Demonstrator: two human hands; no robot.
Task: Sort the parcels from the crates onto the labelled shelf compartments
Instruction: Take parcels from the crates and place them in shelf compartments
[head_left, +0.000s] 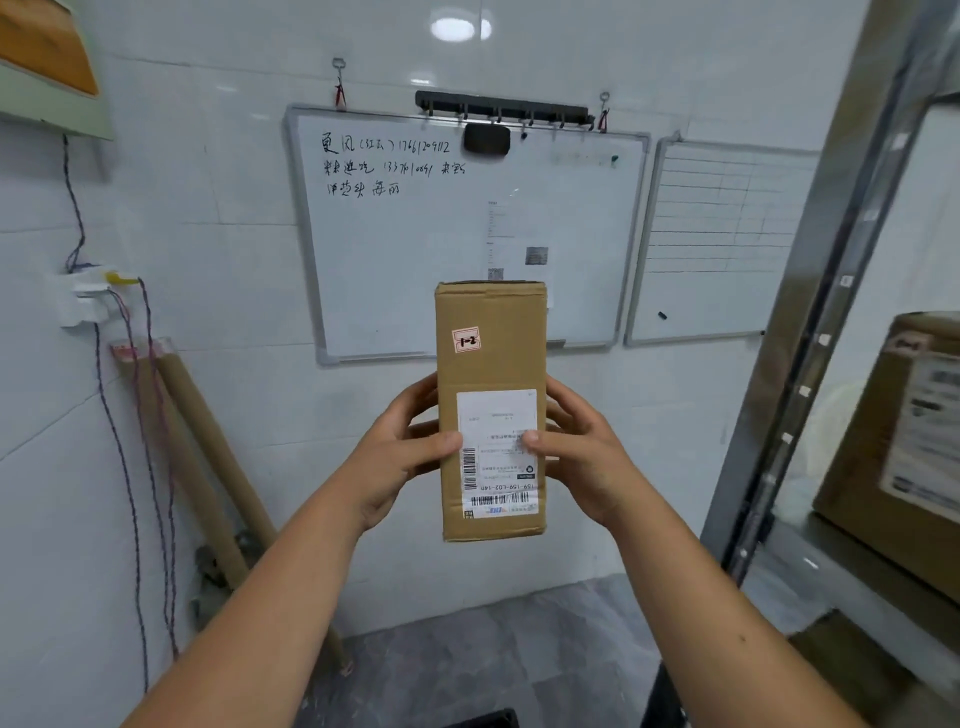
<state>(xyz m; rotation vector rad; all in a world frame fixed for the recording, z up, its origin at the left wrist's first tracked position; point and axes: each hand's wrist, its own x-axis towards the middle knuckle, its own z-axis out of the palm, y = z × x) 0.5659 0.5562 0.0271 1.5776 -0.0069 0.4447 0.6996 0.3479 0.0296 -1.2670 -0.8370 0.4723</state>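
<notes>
I hold a tall brown cardboard parcel upright in front of me at chest height, before a white wall. It bears a small pink sticker reading "1-2" upside down and a white shipping label lower down. My left hand grips its left side with the thumb across the label. My right hand grips the right side, thumb on the label too. The metal shelf stands at the right, with another brown parcel lying on one of its levels.
A whiteboard with handwriting and a second ruled board hang on the wall. Cardboard tubes lean at the left beside hanging wires. The dark edge of a crate shows at the bottom, on a grey floor.
</notes>
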